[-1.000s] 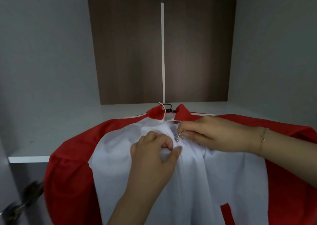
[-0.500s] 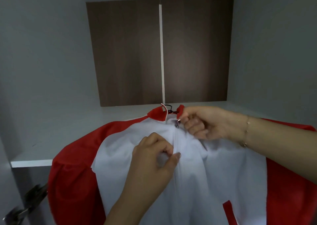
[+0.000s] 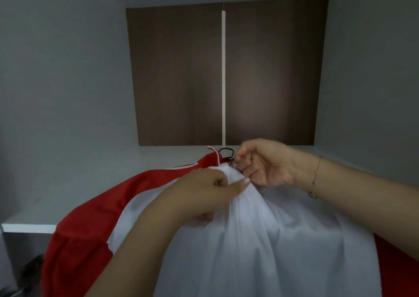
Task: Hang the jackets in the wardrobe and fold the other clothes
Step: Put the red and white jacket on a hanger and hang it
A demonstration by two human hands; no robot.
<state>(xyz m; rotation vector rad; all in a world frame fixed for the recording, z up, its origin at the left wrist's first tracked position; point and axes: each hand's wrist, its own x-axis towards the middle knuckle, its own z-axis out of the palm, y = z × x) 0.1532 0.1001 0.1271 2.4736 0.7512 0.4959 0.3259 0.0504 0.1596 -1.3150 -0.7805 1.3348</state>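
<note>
Head view: red-and-white jacket (image 3: 260, 240) lies draped over front edge of the pale wardrobe shelf (image 3: 68, 206), collar toward the back, white front panel facing up, red sleeves falling off to both sides. Black hanger hook (image 3: 226, 150) pokes out at the collar, just behind the red collar flap.

Left hand (image 3: 210, 190) comes in from lower centre, fingers curled, thumb & forefinger pinching bunched white fabric just below the collar, next to the zip line. Right hand (image 3: 265, 163) reaches in from the right, fingers curled at the collar top, pinching the small metal zip pull (image 3: 231, 160) w/ fingertips; the two hands nearly touch. Thin chain bracelet (image 3: 315, 178) sits on right wrist.

Behind: dark brown back panel (image 3: 176, 76) of wardrobe w/ a pale vertical strip (image 3: 223, 76) down its middle; grey walls either side. Bottom left, below shelf, something dark & blurred, can't tell what.
</note>
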